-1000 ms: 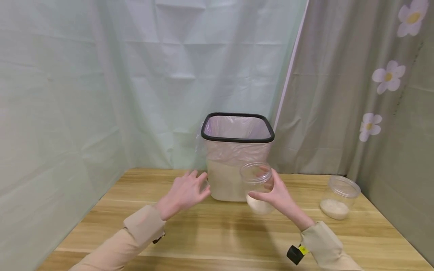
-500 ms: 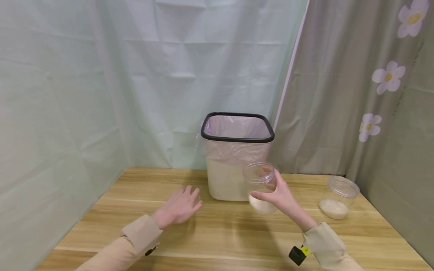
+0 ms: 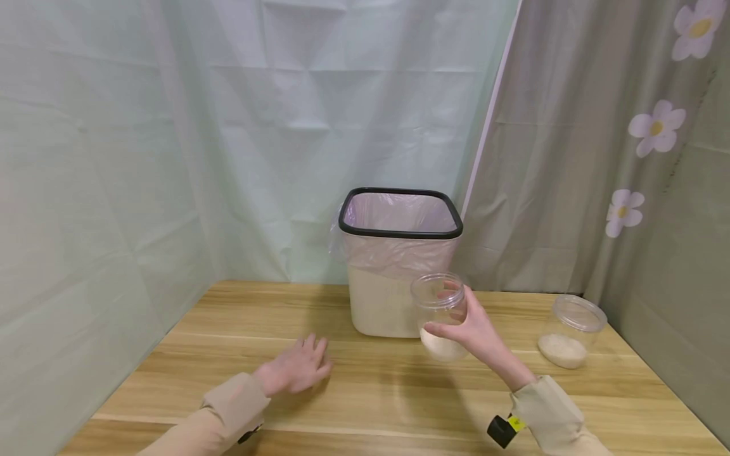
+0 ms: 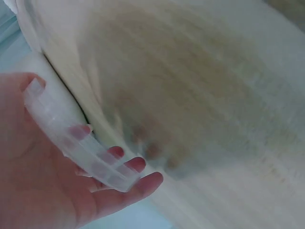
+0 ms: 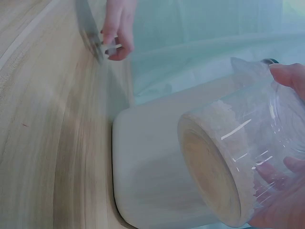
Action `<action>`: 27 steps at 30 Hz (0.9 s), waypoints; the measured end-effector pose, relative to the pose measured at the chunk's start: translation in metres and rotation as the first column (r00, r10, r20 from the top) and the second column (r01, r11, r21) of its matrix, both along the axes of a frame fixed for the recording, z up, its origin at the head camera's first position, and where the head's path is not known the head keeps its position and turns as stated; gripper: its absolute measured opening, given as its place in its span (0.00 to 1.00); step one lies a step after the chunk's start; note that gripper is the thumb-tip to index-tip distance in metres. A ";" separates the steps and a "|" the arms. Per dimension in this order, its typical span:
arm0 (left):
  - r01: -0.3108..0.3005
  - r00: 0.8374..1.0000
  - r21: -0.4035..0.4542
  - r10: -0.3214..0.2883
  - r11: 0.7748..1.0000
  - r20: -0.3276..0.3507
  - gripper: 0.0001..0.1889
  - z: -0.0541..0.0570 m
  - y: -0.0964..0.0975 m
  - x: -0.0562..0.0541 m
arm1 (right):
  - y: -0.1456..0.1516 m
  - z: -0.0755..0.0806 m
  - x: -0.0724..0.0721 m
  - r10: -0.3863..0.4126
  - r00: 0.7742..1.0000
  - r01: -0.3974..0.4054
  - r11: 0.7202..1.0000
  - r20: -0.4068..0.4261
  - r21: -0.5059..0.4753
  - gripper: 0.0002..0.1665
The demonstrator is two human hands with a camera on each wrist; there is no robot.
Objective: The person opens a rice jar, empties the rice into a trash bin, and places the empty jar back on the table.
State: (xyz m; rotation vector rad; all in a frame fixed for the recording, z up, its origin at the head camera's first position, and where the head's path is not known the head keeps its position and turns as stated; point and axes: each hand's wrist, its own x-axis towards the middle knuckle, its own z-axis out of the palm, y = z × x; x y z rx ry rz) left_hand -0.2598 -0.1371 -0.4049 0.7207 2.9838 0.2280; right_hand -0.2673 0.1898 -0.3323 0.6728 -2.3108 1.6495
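Observation:
My right hand (image 3: 464,326) grips a clear plastic jar (image 3: 436,297) by its side, above the table in front of the bin. The jar has no lid on it, and white grains (image 5: 224,119) lie at its bottom. Palm down and low over the table, my left hand (image 3: 296,366) is left of the bin. The left wrist view shows a clear, ridged screw lid (image 4: 81,138) held between its thumb and fingers; the head view hides that lid under the hand.
Behind the jar stands a cream bin (image 3: 376,297) with a black rim and a clear liner bag. A second clear jar (image 3: 573,329) with white grains and a lid sits at the right of the wooden table (image 3: 188,380). Curtains (image 3: 256,158) hang behind.
My left hand has moved away from the bin, leftward and toward me, and down closer to the table. The right hand and its jar have shifted slightly right.

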 end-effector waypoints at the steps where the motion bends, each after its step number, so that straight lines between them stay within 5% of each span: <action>1: 0.007 1.000 0.003 -0.007 1.000 -0.006 0.29 -0.001 -0.001 0.000 | 0.000 0.000 0.000 0.001 1.000 -0.001 1.000 -0.002 0.000 0.48; 7: 0.037 0.997 0.028 -0.035 0.999 -0.068 0.17 -0.008 -0.004 0.000 | 0.002 0.001 -0.001 -0.021 0.999 0.021 1.000 -0.026 -0.002 0.47; 14: 0.047 0.993 -0.041 -0.051 0.998 -0.109 0.19 -0.013 -0.004 -0.001 | 0.006 0.007 -0.003 -0.026 0.999 0.026 0.999 -0.023 -0.031 0.46; 27: 0.068 0.985 -0.046 -0.074 0.997 -0.153 0.19 -0.016 -0.004 0.003 | 0.013 0.021 -0.001 -0.052 0.998 0.050 0.997 -0.029 -0.056 0.46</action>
